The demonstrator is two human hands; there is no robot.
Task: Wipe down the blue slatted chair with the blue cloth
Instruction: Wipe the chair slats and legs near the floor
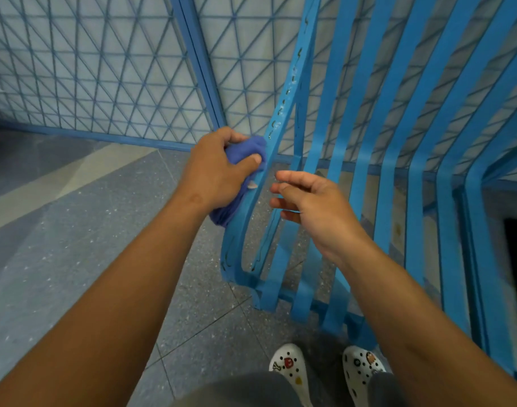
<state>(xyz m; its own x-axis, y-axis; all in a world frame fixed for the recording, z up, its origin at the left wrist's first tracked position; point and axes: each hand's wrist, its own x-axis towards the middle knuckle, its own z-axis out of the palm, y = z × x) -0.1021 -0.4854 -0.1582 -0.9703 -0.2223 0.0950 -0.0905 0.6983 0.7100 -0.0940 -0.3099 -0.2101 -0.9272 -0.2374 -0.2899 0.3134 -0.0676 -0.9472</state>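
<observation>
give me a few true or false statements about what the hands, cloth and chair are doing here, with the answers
1. The left hand grips the blue cloth. True.
2. The cloth is pressed against the outermost slat of the blue slatted chair. True.
3. The right hand holds a second cloth. False: it holds nothing, fingers loosely extended.
4. The cloth lies on the floor. False: it is held up against the chair.
5. The person wears white clogs. True.

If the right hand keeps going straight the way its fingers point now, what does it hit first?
The right hand points left, toward the chair's outermost slat, which the left hand is wiping with the blue cloth. It would probably meet that slat first, though depth is hard to judge.
</observation>
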